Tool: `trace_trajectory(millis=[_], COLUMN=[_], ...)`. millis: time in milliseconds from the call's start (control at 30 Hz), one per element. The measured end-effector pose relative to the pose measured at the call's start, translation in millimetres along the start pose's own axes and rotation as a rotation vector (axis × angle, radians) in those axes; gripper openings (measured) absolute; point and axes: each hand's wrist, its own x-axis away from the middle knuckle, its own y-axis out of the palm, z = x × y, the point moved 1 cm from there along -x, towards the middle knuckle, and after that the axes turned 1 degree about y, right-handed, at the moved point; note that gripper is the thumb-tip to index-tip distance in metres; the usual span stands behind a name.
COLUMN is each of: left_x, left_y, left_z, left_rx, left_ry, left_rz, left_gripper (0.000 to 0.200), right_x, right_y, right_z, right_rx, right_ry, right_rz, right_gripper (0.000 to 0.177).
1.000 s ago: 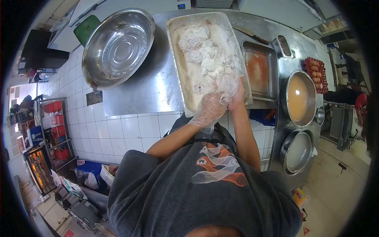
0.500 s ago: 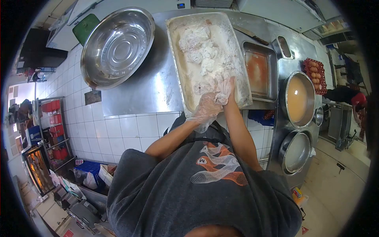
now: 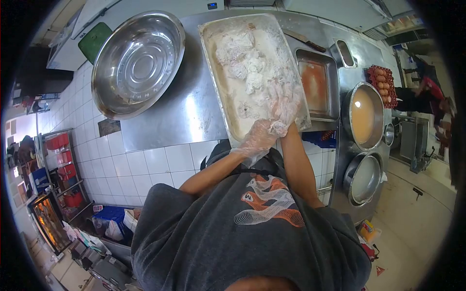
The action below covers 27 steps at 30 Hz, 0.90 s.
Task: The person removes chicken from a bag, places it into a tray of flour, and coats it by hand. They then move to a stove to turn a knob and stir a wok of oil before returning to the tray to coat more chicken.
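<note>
A shallow rectangular metal tray (image 3: 211,72) of white flour lies in front of me, with several flour-coated pieces (image 3: 252,68) that look like meat or chicken in it. My left hand (image 3: 259,136), in a clear plastic glove, is closed at my right wrist, pinching the bunched cuff of the plastic glove (image 3: 279,127) there. My right hand (image 3: 285,103), whitened with flour, reaches over the tray's near right part. Its fingers look stretched out and hold nothing I can see.
A large steel basin (image 3: 145,68) stands at left. To the right are a knife (image 3: 306,40), a steel pan with reddish liquid (image 3: 333,92), a bowl of orange liquid (image 3: 363,116), a bowl of whitish liquid (image 3: 365,179) and an egg tray (image 3: 382,86). Another person (image 3: 432,92) is at far right.
My right hand has moved slightly forward and right, its fingers now stretching over the flour. My left hand stays at the glove cuff by the right wrist. The view has shifted slightly.
</note>
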Motion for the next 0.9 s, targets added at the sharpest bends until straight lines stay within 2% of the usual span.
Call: trace_trajectory(millis=[33, 100, 133, 233, 333, 367, 433, 533, 633, 733, 833, 900], left_x=[1.7, 1.6, 2.2, -7.8, -24.8, -33.9, -50.5, -54.3, -57.7, -69.3, -70.0, -69.7], left_y=[-2.8, -13.3, -18.3, -38.9, -35.8, -32.6, -23.2, -11.0, -10.3, -22.7, -29.5, -35.3], left_z=[0.0, 0.3, 1.4, 1.4, -11.2, -21.0, -47.8, -141.7, -159.0, -170.5, -141.3, -143.1], left_rx=[0.022, -0.051, -0.087, -0.382, -0.802, -0.957, -1.259, -1.749, -1.641, -1.475, -1.354, -1.285], left_ry=[-0.014, -0.005, -0.003, -0.200, -0.234, -0.219, -0.202, 0.049, -0.039, -0.316, -0.364, -0.333], left_rz=[-0.022, -0.030, -0.035, -0.043, 0.139, 0.064, -0.086, 0.323, 0.219, -0.043, -0.051, 0.017], left_gripper=[0.021, 0.022, 0.022, 0.030, 0.052, 0.052, 0.054, 0.059, 0.035, 0.025, 0.025, 0.029], right_x=[-3.3, -13.0, -16.4, -34.8, -63.1, -69.6, -79.8, -105.7, -119.4, -96.7, -76.9, -81.5], right_y=[0.6, -0.5, -4.0, -38.6, -49.4, -46.1, -8.9, -9.1, 17.8, 25.3, 20.5, 20.8], right_z=[-1.7, -4.3, -6.6, -5.6, -6.9, -13.2, -37.0, -11.2, -24.1, -18.5, 19.7, 20.6], right_rx=[0.161, 0.183, 0.088, 0.580, 1.279, 1.455, 1.579, 1.524, 1.639, 1.536, 1.767, 1.736], right_ry=[-0.013, 0.166, 0.356, 0.443, 0.370, 0.348, 0.303, -0.001, 0.478, 0.551, 0.496, 0.456], right_rz=[0.032, 0.122, 0.215, 0.318, 0.114, 0.029, -0.161, -0.303, -0.626, -0.475, -0.524, -0.537], right_gripper=[0.064, 0.063, 0.065, 0.064, 0.054, 0.053, 0.057, 0.064, 0.077, 0.088, 0.099, 0.099])
